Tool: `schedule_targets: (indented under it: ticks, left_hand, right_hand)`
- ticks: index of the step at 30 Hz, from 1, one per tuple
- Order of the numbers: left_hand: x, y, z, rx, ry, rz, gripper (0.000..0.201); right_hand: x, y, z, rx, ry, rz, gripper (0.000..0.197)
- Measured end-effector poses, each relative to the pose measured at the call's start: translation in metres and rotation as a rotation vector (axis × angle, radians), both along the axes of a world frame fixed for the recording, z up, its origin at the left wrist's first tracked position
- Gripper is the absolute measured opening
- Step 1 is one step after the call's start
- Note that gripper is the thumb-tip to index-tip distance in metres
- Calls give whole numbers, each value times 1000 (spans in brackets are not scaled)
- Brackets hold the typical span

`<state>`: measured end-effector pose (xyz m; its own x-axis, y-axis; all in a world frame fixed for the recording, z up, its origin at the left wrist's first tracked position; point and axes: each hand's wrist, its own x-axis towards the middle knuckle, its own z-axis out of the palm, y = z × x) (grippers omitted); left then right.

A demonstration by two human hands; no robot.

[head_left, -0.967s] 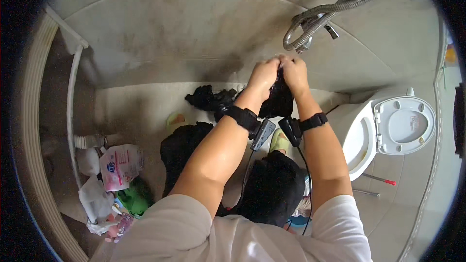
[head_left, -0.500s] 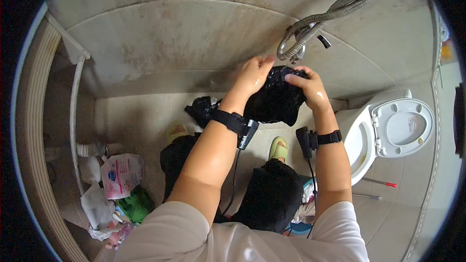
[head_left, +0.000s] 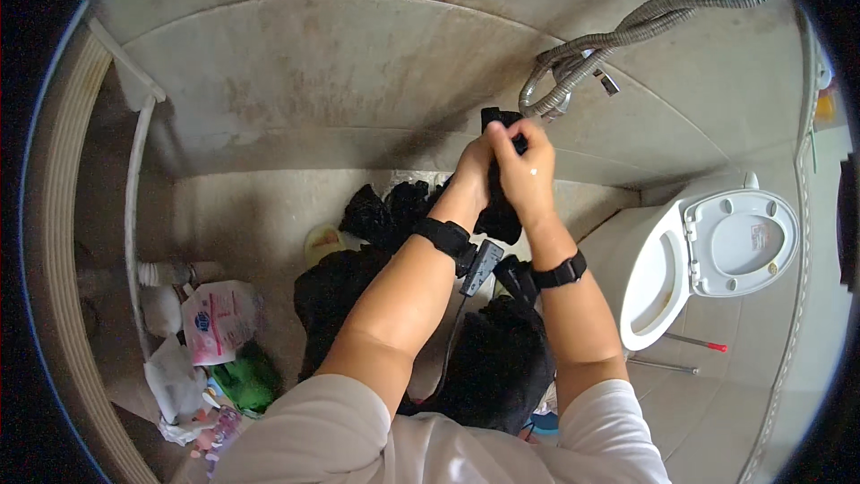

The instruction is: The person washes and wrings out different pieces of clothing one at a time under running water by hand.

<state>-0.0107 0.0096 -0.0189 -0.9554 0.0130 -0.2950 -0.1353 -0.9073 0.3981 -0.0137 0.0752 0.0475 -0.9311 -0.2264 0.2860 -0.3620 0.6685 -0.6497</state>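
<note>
A wet-looking black cloth hangs bunched between my two hands, just below and left of the wall tap. What kind of garment it is, I cannot tell. My left hand is closed on its left side, its fingers mostly hidden. Right against it, my right hand grips the cloth with bent fingers. A short black end sticks up above both hands. More black fabric lies crumpled on the floor to the left; whether it joins the held piece is hidden.
A twisted metal hose runs from the tap to the upper right. The white toilet stands at the right with its lid raised. Bags and a green cloth lie at the lower left. A blue basin partly shows by my right leg.
My hands have come together, with the right hand moving left toward the left one. The black cloth has gone from spread out to gathered and narrow.
</note>
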Motion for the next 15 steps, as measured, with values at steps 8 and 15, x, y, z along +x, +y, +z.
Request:
schedule_targets:
  ticks: [8, 15]
  left_hand:
    - [3, 24, 30, -450, 53, -134, 40]
    - [-10, -8, -9, -356, -261, -146, 32]
  right_hand:
    - [-61, 77, -37, -545, -492, -2, 28]
    - [-27, 44, 2, -437, -746, 136, 35]
